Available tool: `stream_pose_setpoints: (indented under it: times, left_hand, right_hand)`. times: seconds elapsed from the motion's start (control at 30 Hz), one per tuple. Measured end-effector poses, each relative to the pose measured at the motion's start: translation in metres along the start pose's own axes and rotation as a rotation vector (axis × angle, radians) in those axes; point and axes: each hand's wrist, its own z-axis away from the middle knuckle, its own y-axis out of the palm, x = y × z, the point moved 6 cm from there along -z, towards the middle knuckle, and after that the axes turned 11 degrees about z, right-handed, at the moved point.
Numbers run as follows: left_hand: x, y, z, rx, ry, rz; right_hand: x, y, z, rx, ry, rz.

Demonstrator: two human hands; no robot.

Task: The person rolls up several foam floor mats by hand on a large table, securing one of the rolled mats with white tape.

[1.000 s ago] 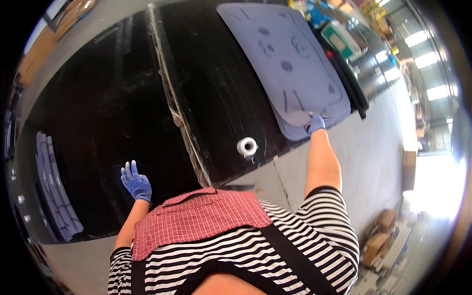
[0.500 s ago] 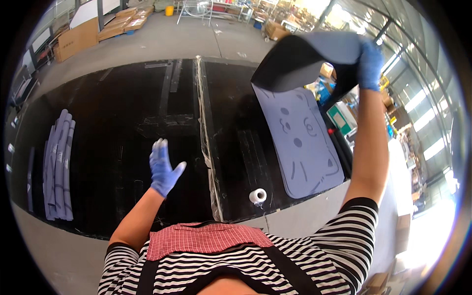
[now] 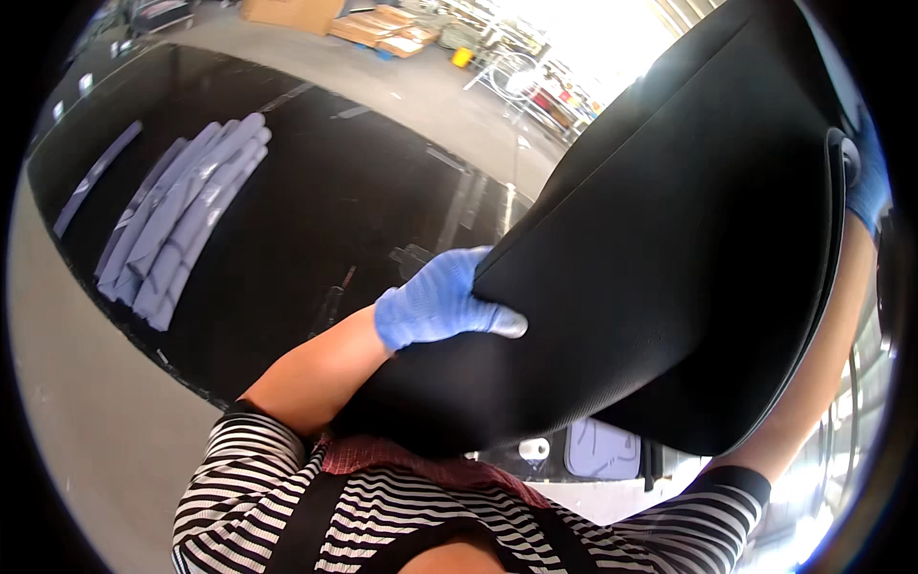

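Observation:
A large black mat-like sheet point(image 3: 669, 258) fills the right half of the head view, lifted up in front of me. My left hand point(image 3: 435, 304), in a blue glove, grips its left edge with the thumb on its black face. My right hand point(image 3: 868, 182), also gloved in blue, holds its far right edge near the rim of the picture. The sheet's grey-blue underside is turned away. It hides most of the black table point(image 3: 316, 210) behind it.
A stack of grey-blue strips point(image 3: 177, 220) lies at the left of the black table. Below the sheet show a white tape roll point(image 3: 534, 448) and a corner of a grey-blue panel point(image 3: 602, 448). Cardboard and racks stand on the grey floor beyond.
My right hand has pulled the sheet off the table and swung it up toward me. My left hand, free and open before, has come up and taken hold of its edge.

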Motion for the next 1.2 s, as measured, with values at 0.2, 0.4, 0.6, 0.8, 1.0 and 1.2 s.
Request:
stream_pose_setpoints:
  times: [0.2, 0.4, 0.6, 0.8, 1.0, 1.2]
  left_hand:
    - [-0.002, -0.109, 0.078, -0.359, -0.248, 0.209]
    - [0.138, -0.412, 0.188, -0.784, -0.843, -0.369]
    - [0.182, -0.454, 0.241, -0.641, -1.279, -0.871]
    - [0.174, -0.427, 0.245, -0.729, -1.066, -0.924]
    - [0.181, -0.446, 0.283, -0.775, -0.773, -0.782]
    - [0.189, -0.430, 0.261, -0.749, -0.845, -0.864]
  right_hand:
    - [-0.057, 0.251, 0.152, 0.686, 0.712, -0.314]
    - [-0.072, 0.370, 0.438, 0.822, 0.564, -0.575]
    - [-0.033, 0.216, 0.846, 1.375, 1.786, -0.138]
    - [0.030, 0.206, 0.948, 1.410, 1.257, 0.238]
    - [0.124, 0.232, 0.891, 1.224, 1.857, 0.038]
    - [0.107, 0.256, 0.899, 1.534, 1.035, 0.208]
